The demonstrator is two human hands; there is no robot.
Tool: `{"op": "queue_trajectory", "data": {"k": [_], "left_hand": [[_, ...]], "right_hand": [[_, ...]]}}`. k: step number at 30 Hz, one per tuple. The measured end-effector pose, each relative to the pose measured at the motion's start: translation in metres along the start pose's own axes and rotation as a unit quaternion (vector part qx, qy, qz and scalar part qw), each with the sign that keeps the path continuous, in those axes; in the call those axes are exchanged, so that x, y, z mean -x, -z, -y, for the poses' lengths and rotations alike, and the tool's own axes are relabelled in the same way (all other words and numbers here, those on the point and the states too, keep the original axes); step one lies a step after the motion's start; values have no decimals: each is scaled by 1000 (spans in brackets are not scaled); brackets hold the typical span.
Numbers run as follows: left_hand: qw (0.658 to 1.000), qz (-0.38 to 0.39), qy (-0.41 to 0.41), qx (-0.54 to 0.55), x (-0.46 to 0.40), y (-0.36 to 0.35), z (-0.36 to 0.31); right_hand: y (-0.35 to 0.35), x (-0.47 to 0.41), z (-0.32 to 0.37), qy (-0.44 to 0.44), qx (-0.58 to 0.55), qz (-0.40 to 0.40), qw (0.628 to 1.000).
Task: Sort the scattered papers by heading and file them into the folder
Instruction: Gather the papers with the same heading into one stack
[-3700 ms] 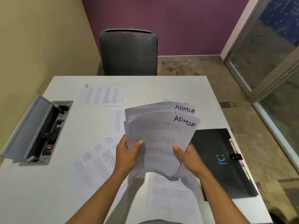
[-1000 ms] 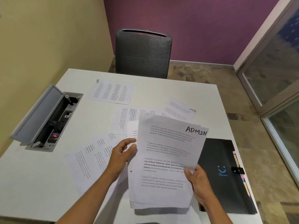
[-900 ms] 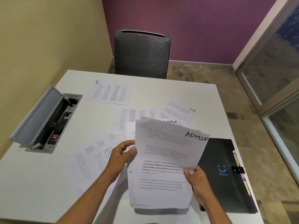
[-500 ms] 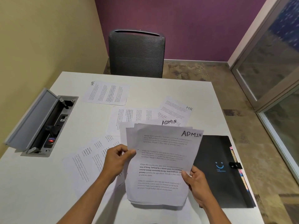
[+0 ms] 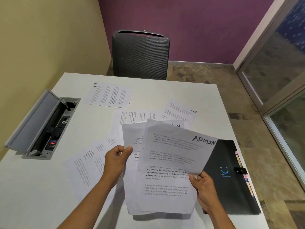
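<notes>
The left hand (image 5: 116, 160) is pinching the left edge of a thin white sheet (image 5: 132, 139) between thumb and curled fingers, its print showing faintly reversed through the paper. The right hand (image 5: 203, 189) is gripping the right side of a fanned stack of ADMIN papers (image 5: 166, 184), thumb on top and fingers curled beneath; the uppermost sheet is bowing upward, with "ADMIN" handwritten in black marker at its top right corner. Both hands are holding the paper just above the smooth white table (image 5: 49, 187). The folder (image 5: 231, 192), a flat matte black rectangle with a small blue smile mark, a black clasp and coloured tabs along its right edge, is lying closed on the table just right of the stack, partly under it. Loose printed sheets are lying flat around: an HR sheet (image 5: 109, 95) at the far side, another HR sheet (image 5: 179, 113) behind the stack, and overlapping pages (image 5: 89, 164) near the left forearm. A grey metal cable box (image 5: 42, 124) is sitting recessed in the table's left part, its hinged lid standing open. A dark ribbed mesh chair (image 5: 140, 55) is standing at the far edge.
</notes>
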State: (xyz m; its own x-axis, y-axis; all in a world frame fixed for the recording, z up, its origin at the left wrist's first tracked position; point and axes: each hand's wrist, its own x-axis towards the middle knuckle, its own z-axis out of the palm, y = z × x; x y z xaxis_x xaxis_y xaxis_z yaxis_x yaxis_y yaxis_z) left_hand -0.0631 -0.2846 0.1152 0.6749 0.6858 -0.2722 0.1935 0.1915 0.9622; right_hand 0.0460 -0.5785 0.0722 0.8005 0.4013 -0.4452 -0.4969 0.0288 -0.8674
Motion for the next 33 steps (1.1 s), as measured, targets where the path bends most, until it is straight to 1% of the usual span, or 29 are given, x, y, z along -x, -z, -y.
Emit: {"op": "queue_trajectory", "data": {"k": [3,5,7,10,14,19,25,28,33], "left_hand": [[999,-28,-9,-34,1,-3,-2],[998,-49,-7,-43,-1,-4,-1],[997,-54,-3,-47,-4,-3,3],[993,-66,-16,-93,-4,-4,1],[991,-15,-79,-107,-3,-8,-7],[996,50,-40,-67,0,-12,-14],[993,107,-22,-49,5,-7,-19],[988,118,-12,-94,1,-4,-14],[994,66,-9,-90,-3,-2,-8]], "right_hand": [[-1,0,1,7,8,-4,1000],[-2,0,3,9,6,7,1000],[-2,0,3,2,10,16,1000],[-3,0,3,0,23,15,1000],[-5,-1,4,-15,16,22,1000],[-5,-4,3,-20,9,22,999],[-1,-7,-3,-32,13,28,999],[-1,-8,-4,-28,13,38,999],[-5,-5,-2,-29,16,49,998]]}}
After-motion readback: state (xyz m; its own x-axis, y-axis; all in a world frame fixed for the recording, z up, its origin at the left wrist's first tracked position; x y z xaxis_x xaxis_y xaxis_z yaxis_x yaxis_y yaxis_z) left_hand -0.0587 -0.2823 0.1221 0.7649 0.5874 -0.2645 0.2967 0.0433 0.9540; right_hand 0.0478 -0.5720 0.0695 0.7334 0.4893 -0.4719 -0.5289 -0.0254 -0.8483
